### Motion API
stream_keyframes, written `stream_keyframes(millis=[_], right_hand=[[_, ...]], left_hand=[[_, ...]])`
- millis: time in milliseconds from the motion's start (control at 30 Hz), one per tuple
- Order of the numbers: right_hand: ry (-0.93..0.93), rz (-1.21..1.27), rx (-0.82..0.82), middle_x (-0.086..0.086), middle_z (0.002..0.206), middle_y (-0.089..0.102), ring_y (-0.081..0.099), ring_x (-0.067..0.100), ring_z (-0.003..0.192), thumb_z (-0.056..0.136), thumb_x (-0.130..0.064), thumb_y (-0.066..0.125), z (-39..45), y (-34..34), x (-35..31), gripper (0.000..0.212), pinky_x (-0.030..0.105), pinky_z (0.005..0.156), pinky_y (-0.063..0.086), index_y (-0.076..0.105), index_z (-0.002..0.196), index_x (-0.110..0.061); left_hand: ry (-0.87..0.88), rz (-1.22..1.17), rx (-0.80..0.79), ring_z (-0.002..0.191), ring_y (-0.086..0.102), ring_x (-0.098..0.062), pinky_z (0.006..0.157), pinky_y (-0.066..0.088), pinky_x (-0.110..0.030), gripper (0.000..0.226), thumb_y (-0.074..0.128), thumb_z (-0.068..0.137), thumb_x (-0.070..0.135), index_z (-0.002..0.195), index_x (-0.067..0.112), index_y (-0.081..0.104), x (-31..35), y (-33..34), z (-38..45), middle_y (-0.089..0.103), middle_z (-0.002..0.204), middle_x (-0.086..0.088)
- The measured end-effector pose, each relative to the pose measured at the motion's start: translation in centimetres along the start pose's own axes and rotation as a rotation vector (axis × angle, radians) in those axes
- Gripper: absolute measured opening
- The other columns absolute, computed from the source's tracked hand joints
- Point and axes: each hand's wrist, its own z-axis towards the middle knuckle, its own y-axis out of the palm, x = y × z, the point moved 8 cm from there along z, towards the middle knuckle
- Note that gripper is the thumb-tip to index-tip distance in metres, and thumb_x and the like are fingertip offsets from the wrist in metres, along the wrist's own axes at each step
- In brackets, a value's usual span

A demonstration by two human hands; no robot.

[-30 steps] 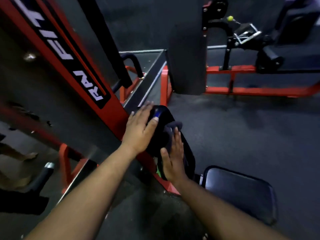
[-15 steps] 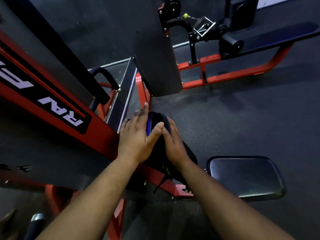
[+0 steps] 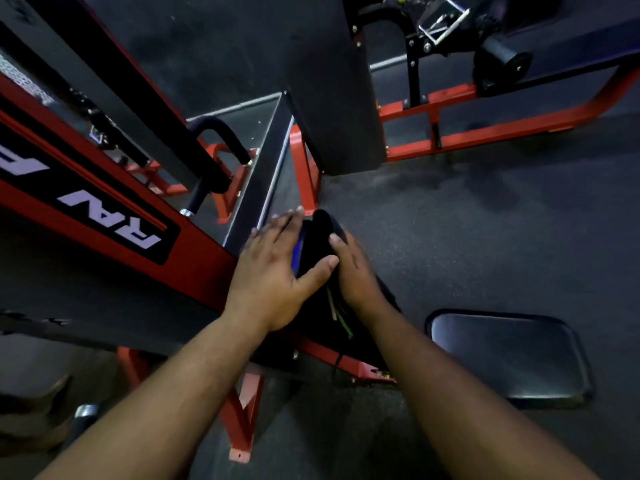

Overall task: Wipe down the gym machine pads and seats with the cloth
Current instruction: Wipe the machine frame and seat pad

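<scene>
A black back pad (image 3: 313,318) of the red-framed machine stands just in front of me, with both hands on its top. My left hand (image 3: 273,271) lies over the pad's left side, its thumb hooked across the front. My right hand (image 3: 356,271) presses a dark cloth (image 3: 322,225) against the pad's right side; the cloth bulges out above my fingertips. A blue strip (image 3: 298,251) shows between my hands. The machine's black seat (image 3: 509,355) lies low to the right, untouched.
A red beam with white lettering (image 3: 114,223) slants across the left. A dark upright panel (image 3: 332,81) rises behind the pad. Another red-framed machine with a black roller pad (image 3: 502,60) stands at the back right. Dark rubber floor (image 3: 485,220) spreads to the right.
My right hand has slid up the pad with the cloth and closed in beside my left hand. My view has tilted further down, so the seat sits nearer the middle right.
</scene>
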Motion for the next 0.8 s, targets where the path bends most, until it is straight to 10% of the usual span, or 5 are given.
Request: stream_keyframes(millis=[133,300,433,600,800], right_hand=[[-0.082,-0.033,0.007,-0.005,0.142,0.06,0.053,0.017,0.135,0.103,-0.054,0.043,-0.6,-2.0,3.1,0.046,0.046,0.114,0.04,0.055,0.143,-0.034],[0.406,-0.104,0.15,0.003,0.157,0.044,0.037,0.023,0.147,0.097,-0.069,0.037,-4.4,-7.3,15.1,0.068,0.053,0.124,0.024,0.046,0.151,-0.03],[0.376,-0.014,0.114,-0.01,0.151,0.05,0.044,0.014,0.141,0.088,-0.075,0.042,-3.8,-5.6,12.2,0.062,0.051,0.121,0.03,0.048,0.143,-0.047],[0.041,-0.226,0.073,-0.019,0.169,0.014,0.009,0.0,0.155,0.099,-0.066,0.03,-6.9,-4.3,8.4,0.055,0.038,0.126,0.009,0.018,0.152,-0.061],[0.255,-0.131,0.196,-0.018,0.169,0.015,0.01,0.004,0.154,0.086,-0.078,0.026,-7.3,-3.0,6.2,0.071,0.053,0.126,0.01,0.021,0.154,-0.057]], left_hand=[[-0.016,-0.002,-0.004,0.156,0.012,-0.009,0.129,0.01,-0.043,0.1,0.025,0.083,0.086,0.163,0.026,0.019,0.0,-0.1,0.0,0.022,0.169,0.005],[-0.016,-0.019,0.004,0.155,0.015,-0.01,0.129,0.01,-0.044,0.094,0.027,0.085,0.08,0.162,0.027,0.02,0.3,-0.3,-0.2,0.024,0.168,0.004],[-0.015,-0.032,0.003,0.155,0.016,-0.011,0.128,0.012,-0.045,0.093,0.026,0.085,0.079,0.162,0.027,0.021,0.4,-0.3,-0.2,0.026,0.167,0.004],[-0.01,-0.033,0.015,0.155,0.017,-0.013,0.128,0.014,-0.047,0.09,0.026,0.087,0.078,0.162,0.027,0.021,0.1,-0.2,-0.2,0.026,0.167,0.003],[-0.029,-0.098,0.033,0.154,0.02,-0.017,0.127,0.015,-0.043,0.087,0.022,0.087,0.071,0.163,0.031,0.011,0.3,-0.5,-0.6,0.03,0.166,-0.003]])
